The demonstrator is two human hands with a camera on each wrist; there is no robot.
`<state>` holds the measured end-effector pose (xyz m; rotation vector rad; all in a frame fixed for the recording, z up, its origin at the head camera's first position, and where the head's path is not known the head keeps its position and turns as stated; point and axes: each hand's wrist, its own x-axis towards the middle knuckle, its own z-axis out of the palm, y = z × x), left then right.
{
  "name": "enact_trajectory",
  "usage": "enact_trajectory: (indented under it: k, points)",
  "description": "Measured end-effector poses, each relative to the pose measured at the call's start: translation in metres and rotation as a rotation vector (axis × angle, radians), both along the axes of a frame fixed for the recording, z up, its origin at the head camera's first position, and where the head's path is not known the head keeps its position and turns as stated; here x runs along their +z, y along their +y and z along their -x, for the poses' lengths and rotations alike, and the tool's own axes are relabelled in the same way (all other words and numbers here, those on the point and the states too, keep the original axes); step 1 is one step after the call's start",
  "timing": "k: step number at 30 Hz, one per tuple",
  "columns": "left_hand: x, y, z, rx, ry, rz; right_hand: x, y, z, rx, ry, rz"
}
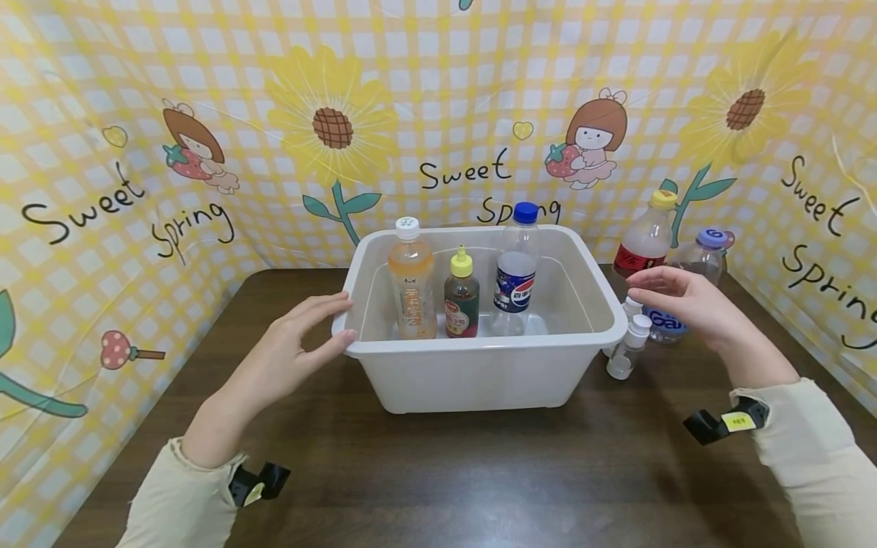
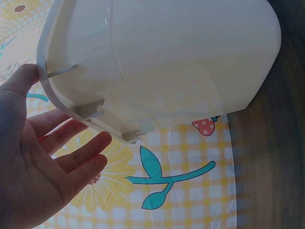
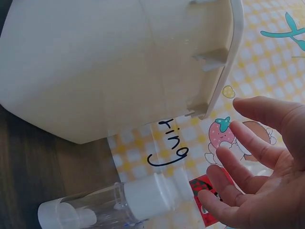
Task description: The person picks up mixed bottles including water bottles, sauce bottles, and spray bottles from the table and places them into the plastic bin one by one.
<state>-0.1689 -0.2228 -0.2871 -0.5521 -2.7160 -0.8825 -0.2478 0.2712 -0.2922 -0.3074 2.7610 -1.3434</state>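
A white plastic tub [image 1: 473, 380] stands on the table with three bottles inside. They are an orange drink bottle [image 1: 412, 289] with a white cap, a small dark sauce bottle [image 1: 462, 297] with a yellow nozzle cap, and a clear Pepsi bottle [image 1: 515, 274] with a blue cap. My left hand [image 1: 291, 342] touches the tub's left rim, thumb and fingertips at the edge, fingers fairly straight. Right of the tub, my right hand [image 1: 692, 304] hovers with loosely bent fingers, holding nothing. Small clear bottles [image 1: 628, 348] with white caps stand just below it.
Behind my right hand stand a red-labelled bottle [image 1: 644, 240] with a yellow cap and a clear bottle [image 1: 706, 255] with a purple cap, partly hidden. A yellow checked cloth [image 1: 438, 99] hangs around the dark wooden table [image 1: 425, 472].
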Motion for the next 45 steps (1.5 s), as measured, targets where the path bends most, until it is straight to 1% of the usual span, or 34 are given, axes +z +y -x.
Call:
enact_trajectory:
  k: [3, 8, 19, 26, 33, 37, 40, 45]
  points:
    - [0.0, 0.0, 0.0, 0.0, 0.004, 0.002, -0.003, 0.001, -0.001, -0.003, 0.005, -0.005]
    - [0.0, 0.0, 0.0, 0.0, 0.008, 0.006, -0.008, 0.003, -0.003, -0.013, -0.013, 0.003]
    - [0.0, 0.0, -0.001, -0.002, 0.006, 0.001, -0.023, 0.012, -0.004, -0.036, -0.025, -0.007]
    - [0.0, 0.0, 0.0, -0.004, 0.009, -0.001, -0.028, 0.014, -0.006, -0.016, -0.024, 0.012]
    - [-0.001, 0.0, 0.0, -0.003, 0.001, -0.003, -0.033, 0.016, -0.007, -0.027, -0.046, 0.014]
    - [0.0, 0.0, 0.0, -0.002, -0.002, -0.003, -0.038, 0.018, -0.006, -0.018, -0.039, 0.047]
    - [0.0, 0.0, 0.0, -0.002, -0.002, -0.002, -0.041, 0.018, -0.005, -0.014, -0.044, 0.052]
    - [0.0, 0.0, 0.0, 0.0, -0.007, 0.0, -0.043, 0.019, -0.004, -0.018, -0.068, 0.021]
